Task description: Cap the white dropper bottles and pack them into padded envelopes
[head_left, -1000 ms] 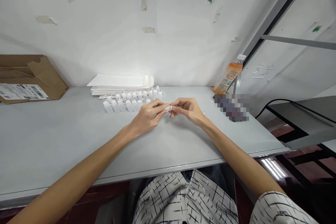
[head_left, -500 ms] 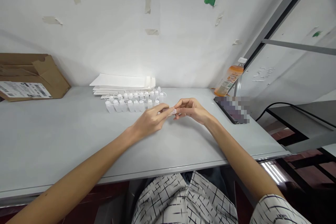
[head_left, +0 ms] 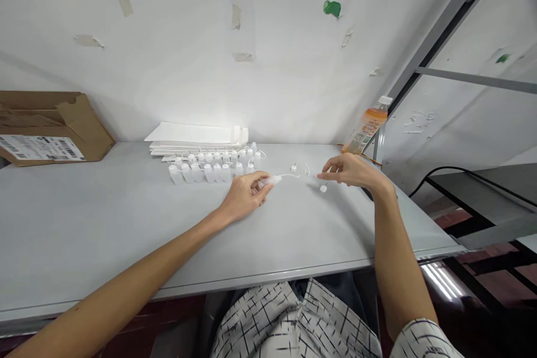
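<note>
Holding a small bottle [head_left: 268,180] roughly level, tip to the right, between thumb and fingers of the left hand [head_left: 244,197]; thin white strand [head_left: 290,175] runs right from the tip. Bottle is over the table [head_left: 251,240], just right of the near row of bottles [head_left: 208,173]. Right hand [head_left: 350,170] hovers to the right, fingers curled near a loose cap [head_left: 323,188]; cannot tell whether they pinch anything. Second cap [head_left: 293,168] and curled piece [head_left: 307,170] lie between the hands, farther off. Judgement: a light, steady squeeze should spare the soft-looking wall; best to leave the tip uncovered and handle small parts singly
</note>
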A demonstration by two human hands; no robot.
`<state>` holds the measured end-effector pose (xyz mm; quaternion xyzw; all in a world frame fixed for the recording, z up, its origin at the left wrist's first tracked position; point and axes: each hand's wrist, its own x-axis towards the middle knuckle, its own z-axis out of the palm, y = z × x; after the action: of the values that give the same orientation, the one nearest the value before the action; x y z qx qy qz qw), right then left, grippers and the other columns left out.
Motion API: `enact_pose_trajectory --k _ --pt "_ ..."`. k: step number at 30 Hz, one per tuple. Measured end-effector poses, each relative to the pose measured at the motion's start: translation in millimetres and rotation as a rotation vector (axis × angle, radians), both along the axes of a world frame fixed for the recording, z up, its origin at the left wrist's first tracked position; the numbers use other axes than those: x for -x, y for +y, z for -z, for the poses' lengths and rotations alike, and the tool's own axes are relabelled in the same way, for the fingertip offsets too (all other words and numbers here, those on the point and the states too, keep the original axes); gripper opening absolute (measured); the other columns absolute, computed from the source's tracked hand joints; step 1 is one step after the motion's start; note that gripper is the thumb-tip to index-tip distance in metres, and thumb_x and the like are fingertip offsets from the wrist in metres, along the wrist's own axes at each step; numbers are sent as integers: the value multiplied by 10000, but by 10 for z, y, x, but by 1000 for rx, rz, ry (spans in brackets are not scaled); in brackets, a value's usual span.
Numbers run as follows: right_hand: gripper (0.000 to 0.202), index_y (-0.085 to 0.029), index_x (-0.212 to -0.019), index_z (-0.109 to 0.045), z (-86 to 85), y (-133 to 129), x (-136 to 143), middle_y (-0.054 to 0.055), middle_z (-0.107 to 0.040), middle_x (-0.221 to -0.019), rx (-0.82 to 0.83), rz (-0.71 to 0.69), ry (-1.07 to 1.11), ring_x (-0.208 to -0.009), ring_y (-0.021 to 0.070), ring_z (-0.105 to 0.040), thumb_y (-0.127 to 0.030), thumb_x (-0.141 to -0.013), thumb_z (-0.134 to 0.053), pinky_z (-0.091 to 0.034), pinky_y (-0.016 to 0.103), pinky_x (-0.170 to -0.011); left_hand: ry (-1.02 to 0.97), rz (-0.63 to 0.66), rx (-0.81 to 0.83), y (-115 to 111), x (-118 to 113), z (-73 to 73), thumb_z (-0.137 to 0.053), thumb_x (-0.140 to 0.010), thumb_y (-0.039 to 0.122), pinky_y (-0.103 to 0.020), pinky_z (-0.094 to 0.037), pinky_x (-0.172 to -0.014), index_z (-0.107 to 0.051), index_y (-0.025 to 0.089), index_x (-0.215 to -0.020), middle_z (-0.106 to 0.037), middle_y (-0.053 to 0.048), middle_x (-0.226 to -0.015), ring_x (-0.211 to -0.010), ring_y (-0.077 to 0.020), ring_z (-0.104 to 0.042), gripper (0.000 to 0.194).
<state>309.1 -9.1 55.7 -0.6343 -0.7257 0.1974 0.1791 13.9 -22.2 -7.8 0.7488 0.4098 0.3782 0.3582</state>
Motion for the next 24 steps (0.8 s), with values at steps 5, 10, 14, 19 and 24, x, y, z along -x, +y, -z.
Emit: enact_pose_trajectory --k 5,10,14,19,24 --pt "221 -148 -577 -676 140 41 20 71 -646 -485 398 -49 94 -402 183 -594 -290 -579 -845 -475 285 -366 -161 66 148 12 -10 14 -603 -891 400 -276 -562 -550 -598 146 -1141 -638 -5 -721 -526 -134 -652 356" --pt "184 -140 -713 -705 70 -10 224 52 -680 -582 270 -218 354 -494 168 -633 -301 -686 -790 -549 296 -467 -311 150 295 44 -21 40 -610 -887 459 -284 -574 -511 -549 133 -1280 -601 -19 -816 -542 -122 -642 514" --pt "266 -131 -869 -708 -2 -121 513 45 -689 -659 143 -342 650 -574 161 -652 -360 -748 -767 -576 315 -561 -353 186 353 32 -29 33 -598 -897 461 -281 -570 -486 -568 122 -1252 -577 -21 -827 -544 -124 -640 492" --pt "293 -137 -883 -700 133 -113 789 39 -671 -696 36 -342 717 -624 158 -652 -403 -771 -748 -591 323 -592 -347 219 347 14 -22 34 -587 -911 453 -261 -565 -485 -583 126 -1241 -559 -9 -789 -549 -124 -640 465" --pt "306 -142 -955 -712 263 -52 823 56 -679 -785 55 -415 748 -733 181 -672 -406 -801 -719 -615 361 -655 -354 236 357 6 -23 25 -579 -914 460 -257 -563 -483 -602 125 -1224 -534 7 -746 -538 -124 -636 457"
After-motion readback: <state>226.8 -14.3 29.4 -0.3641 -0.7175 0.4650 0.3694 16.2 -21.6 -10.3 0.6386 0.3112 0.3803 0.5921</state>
